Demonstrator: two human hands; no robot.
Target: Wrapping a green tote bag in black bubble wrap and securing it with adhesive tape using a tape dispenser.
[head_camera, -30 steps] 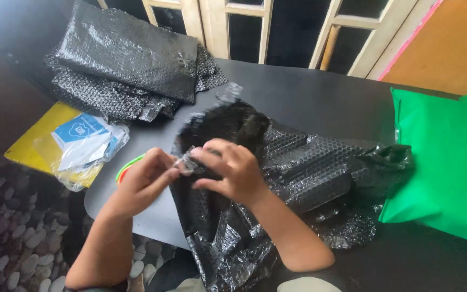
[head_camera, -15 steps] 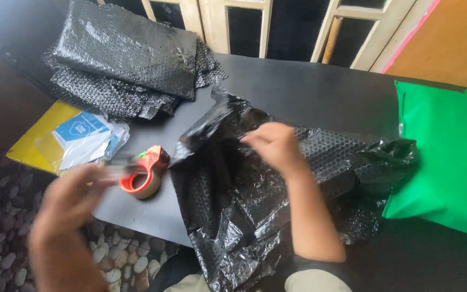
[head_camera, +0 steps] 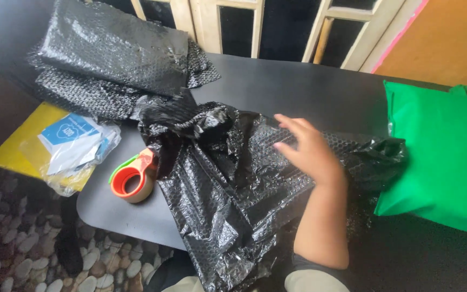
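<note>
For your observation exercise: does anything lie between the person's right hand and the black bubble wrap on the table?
Nothing visible does. The right hand rests flat on the black bubble wrap, fingers spread. The tape dispenser stands apart at the wrap's left edge, and the green bag lies to the right.

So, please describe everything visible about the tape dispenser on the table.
The tape dispenser is a small hand-held one: an orange ring holding a tan tape roll, with a green curved piece on its upper left. It looks like plastic. It lies near the dark table's rounded front edge, beside the black bubble wrap. No hand touches it.
</note>
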